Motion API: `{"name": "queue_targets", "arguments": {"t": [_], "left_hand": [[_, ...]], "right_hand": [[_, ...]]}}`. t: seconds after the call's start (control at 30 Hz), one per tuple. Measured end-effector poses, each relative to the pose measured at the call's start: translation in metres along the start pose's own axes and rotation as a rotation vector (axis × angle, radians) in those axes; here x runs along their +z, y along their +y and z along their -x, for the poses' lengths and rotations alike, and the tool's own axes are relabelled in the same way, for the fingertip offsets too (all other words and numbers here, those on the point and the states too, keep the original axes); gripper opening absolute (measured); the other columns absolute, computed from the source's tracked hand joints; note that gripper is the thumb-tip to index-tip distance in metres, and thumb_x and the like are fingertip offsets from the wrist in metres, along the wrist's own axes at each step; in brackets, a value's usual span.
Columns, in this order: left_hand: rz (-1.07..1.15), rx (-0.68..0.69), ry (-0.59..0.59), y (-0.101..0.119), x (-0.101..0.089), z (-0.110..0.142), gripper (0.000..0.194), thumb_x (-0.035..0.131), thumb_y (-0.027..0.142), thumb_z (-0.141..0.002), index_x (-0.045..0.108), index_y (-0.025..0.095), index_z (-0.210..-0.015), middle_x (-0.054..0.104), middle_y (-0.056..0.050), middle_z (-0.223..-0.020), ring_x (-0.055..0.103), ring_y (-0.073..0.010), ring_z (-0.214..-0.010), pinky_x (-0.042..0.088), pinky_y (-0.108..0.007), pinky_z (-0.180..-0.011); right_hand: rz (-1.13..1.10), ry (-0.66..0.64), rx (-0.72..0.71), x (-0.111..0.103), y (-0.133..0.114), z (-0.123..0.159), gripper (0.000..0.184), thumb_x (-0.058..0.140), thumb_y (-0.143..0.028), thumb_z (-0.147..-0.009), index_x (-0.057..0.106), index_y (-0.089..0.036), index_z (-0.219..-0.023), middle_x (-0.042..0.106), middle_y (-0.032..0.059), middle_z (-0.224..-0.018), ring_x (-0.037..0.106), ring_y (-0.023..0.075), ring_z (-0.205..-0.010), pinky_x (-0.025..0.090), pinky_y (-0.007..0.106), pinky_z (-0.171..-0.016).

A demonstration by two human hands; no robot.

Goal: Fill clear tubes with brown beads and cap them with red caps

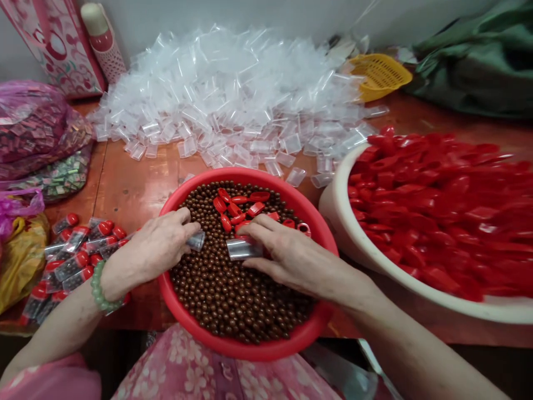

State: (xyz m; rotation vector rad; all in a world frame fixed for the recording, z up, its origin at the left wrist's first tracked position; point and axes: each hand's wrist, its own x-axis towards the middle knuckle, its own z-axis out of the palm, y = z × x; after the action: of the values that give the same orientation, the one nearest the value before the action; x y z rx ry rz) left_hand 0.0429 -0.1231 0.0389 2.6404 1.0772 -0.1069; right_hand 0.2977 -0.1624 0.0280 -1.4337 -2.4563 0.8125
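Observation:
A red basin (170,300) full of small round brown balls (233,300) stands in front of me. Several red plastic caps (234,210) lie on the balls toward the far side. Over the basin's left part, my left hand (166,239) is closed on a clear plastic tube (195,240). My right hand (287,250) grips another clear tube (245,249) near the middle, its open end facing left. Whether a cap sits on the right tube's far end is mostly hidden by my fingers.
Clear tubes (233,94) are heaped at the back. A white tub (353,233) of red caps stands right. Filled, red-capped tubes (77,261) lie left, near a purple bag (33,128). A yellow basket (381,78) and a pink bottle (104,47) are at the back.

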Motion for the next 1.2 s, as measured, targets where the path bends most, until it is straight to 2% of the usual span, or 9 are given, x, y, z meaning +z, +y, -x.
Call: {"name": "queue_targets", "arguments": {"t": [0.1,0.17,0.37,0.53,0.67,0.83,0.97,1.07,1.2], "left_hand": [[-0.043,0.027,-0.043,0.0,0.0,-0.003,0.021,0.052,0.015,-0.087,0.06,0.021,-0.106,0.056,-0.005,-0.1,0.058,-0.0177,-0.08,0.047,-0.03,-0.068],[-0.054,0.089,-0.077,0.0,0.0,-0.006,0.018,0.051,0.015,-0.088,0.06,0.019,-0.102,0.056,-0.006,-0.1,0.058,-0.0175,-0.079,0.047,-0.031,-0.071],[-0.137,0.198,-0.136,0.008,0.004,-0.016,0.02,0.054,0.029,-0.09,0.062,0.014,-0.101,0.059,-0.01,-0.1,0.056,-0.0244,-0.093,0.045,-0.036,-0.084],[-0.044,0.186,-0.183,0.007,0.004,-0.029,0.013,0.055,0.023,-0.088,0.064,0.016,-0.094,0.061,-0.008,-0.094,0.057,-0.022,-0.089,0.045,-0.033,-0.08],[-0.063,0.226,-0.147,0.004,-0.001,-0.029,0.013,0.053,0.016,-0.086,0.065,0.016,-0.091,0.063,-0.008,-0.093,0.057,-0.0226,-0.092,0.045,-0.034,-0.084],[-0.404,0.205,-0.17,0.028,-0.016,-0.02,0.023,0.043,0.006,-0.085,0.065,0.009,-0.091,0.065,-0.018,-0.098,0.059,-0.0285,-0.092,0.047,-0.04,-0.079],[-0.434,0.242,-0.297,0.051,-0.016,-0.028,0.023,0.044,0.004,-0.083,0.065,0.004,-0.092,0.067,-0.02,-0.097,0.063,-0.0286,-0.088,0.048,-0.038,-0.073],[-0.272,0.259,-0.318,0.047,-0.003,-0.037,0.026,0.041,0.004,-0.086,0.066,0.008,-0.088,0.068,-0.015,-0.091,0.063,-0.026,-0.085,0.048,-0.036,-0.073],[-0.013,0.289,-0.322,0.022,0.013,-0.044,0.024,0.044,0.004,-0.082,0.065,0.011,-0.091,0.069,-0.011,-0.092,0.063,-0.0224,-0.088,0.046,-0.032,-0.08]], "right_hand": [[0.094,-0.046,0.004,-0.009,0.004,0.008,0.016,0.055,-0.014,-0.086,0.058,-0.022,-0.1,0.054,0.0044,-0.099,0.059,0.0159,-0.078,0.049,0.029,-0.069],[0.191,-0.05,0.01,-0.012,0.001,0.013,0.02,0.045,-0.008,-0.087,0.058,-0.021,-0.094,0.054,0.0061,-0.098,0.058,0.0161,-0.075,0.049,0.03,-0.068],[0.298,-0.103,-0.216,-0.002,-0.017,0.01,0.042,0.037,0.005,-0.077,0.058,-0.015,-0.108,0.06,0.0135,-0.113,0.057,0.0258,-0.111,0.048,0.039,-0.093],[0.143,-0.24,-0.191,0.003,-0.012,-0.01,0.031,0.043,0.004,-0.078,0.058,-0.017,-0.097,0.063,0.0066,-0.096,0.061,0.0185,-0.092,0.049,0.032,-0.089],[0.224,-0.173,-0.212,0.005,-0.004,-0.007,0.029,0.047,0.001,-0.08,0.061,-0.015,-0.099,0.065,0.0093,-0.097,0.061,0.0207,-0.095,0.047,0.037,-0.096],[0.597,0.035,-0.188,0.028,-0.013,0.012,0.035,0.044,-0.003,-0.082,0.064,-0.009,-0.111,0.063,0.0212,-0.12,0.051,0.036,-0.121,0.042,0.053,-0.101],[0.711,-0.064,-0.265,0.038,-0.023,0.004,0.032,0.044,-0.004,-0.084,0.067,-0.005,-0.106,0.066,0.0224,-0.11,0.058,0.0327,-0.11,0.044,0.048,-0.1],[0.595,-0.206,-0.338,0.03,-0.019,-0.011,0.03,0.043,-0.002,-0.083,0.067,-0.004,-0.1,0.067,0.0171,-0.093,0.062,0.0273,-0.094,0.044,0.045,-0.101],[0.184,-0.302,-0.302,0.019,0.001,-0.017,0.029,0.048,-0.001,-0.077,0.064,-0.008,-0.1,0.064,0.0139,-0.097,0.06,0.0242,-0.094,0.048,0.042,-0.094]]}}
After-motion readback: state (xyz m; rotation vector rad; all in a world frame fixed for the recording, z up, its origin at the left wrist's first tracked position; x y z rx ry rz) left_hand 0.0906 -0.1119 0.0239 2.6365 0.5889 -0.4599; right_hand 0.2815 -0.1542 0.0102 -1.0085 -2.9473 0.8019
